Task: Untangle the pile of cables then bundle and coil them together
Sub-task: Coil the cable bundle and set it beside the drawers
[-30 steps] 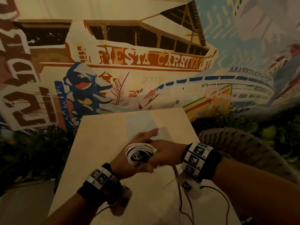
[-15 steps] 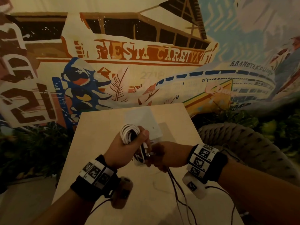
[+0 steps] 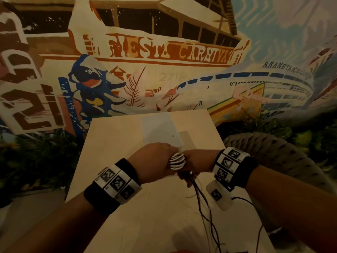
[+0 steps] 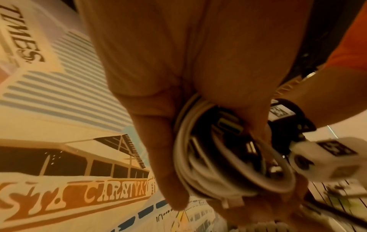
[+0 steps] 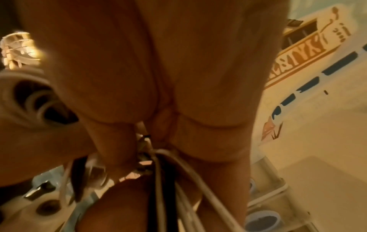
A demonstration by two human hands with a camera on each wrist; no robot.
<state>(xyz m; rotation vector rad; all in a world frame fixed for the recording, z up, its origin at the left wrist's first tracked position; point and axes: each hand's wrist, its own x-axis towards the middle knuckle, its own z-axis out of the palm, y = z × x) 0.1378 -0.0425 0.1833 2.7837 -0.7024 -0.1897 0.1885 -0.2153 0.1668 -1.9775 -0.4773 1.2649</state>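
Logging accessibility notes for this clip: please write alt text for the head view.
Two hands meet over a pale table: the left hand grips a coil of white cable, and the right hand holds dark cables trailing down toward the viewer. A painted mural fills the wall behind.

A: The coil of white cable [image 3: 176,162] looks like smooth plastic sheathing, faintly glossy where light catches its loops. What about the dark cables [image 3: 199,196]?

B: Thin, matt black, probably rubbery plastic. The table [image 3: 116,141] reads as pale wood or laminate, smooth and matt, with a flat white sheet [image 3: 160,128] on it, paper or thin plastic; I cannot tell which.

A: The wrist bands [image 3: 118,183] are black cloth carrying hard white plastic blocks with printed markers.

B: The wall mural [image 3: 164,57] is flat matt paint, and the chair [image 3: 284,161] beside the table looks coarsely woven, rough rope or wicker
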